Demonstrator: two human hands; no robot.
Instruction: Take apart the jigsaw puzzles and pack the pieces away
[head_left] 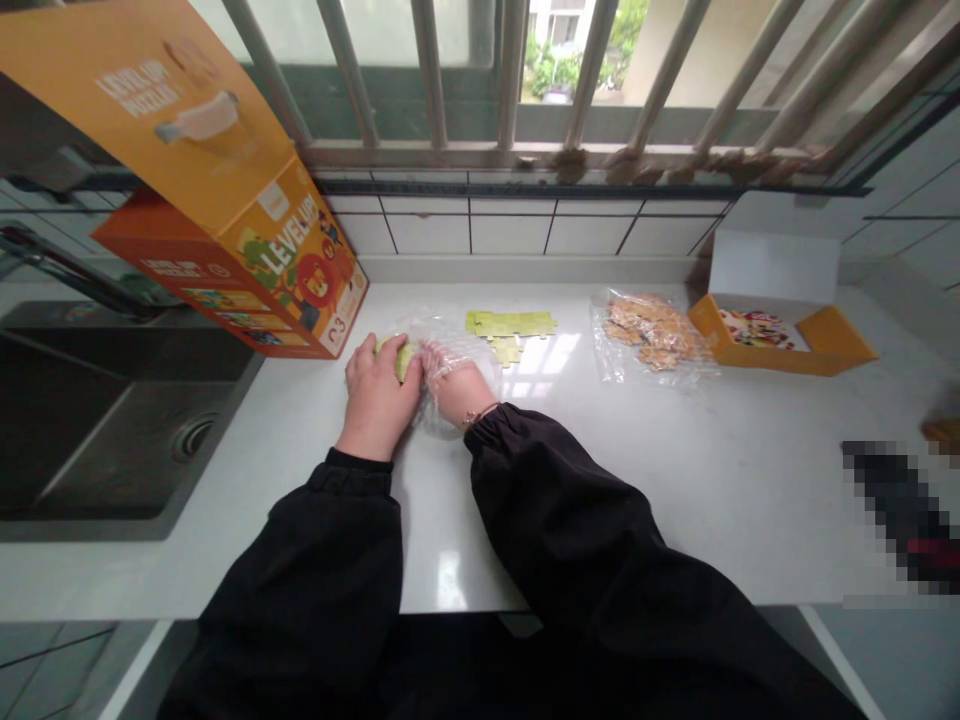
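Note:
My left hand (381, 395) curls around light green puzzle pieces (405, 360), which show between its fingers and thumb. Close against it on the right, my right hand (455, 388) is inside a clear plastic bag (442, 335), with the film reaching near the wrist. Its fingers look bent toward my left hand, but the shiny plastic blurs them and what they hold. Just beyond the bag, joined yellow-green puzzle pieces (510, 323) lie flat on the white counter (600, 480).
A tall orange puzzle box (292, 260) stands with its lid raised at the left, beside a dark sink (112, 430). To the right lie a clear bag of orange puzzle pieces (652, 330) and an open yellow box (832, 345). Window bars (431, 80) run behind the counter.

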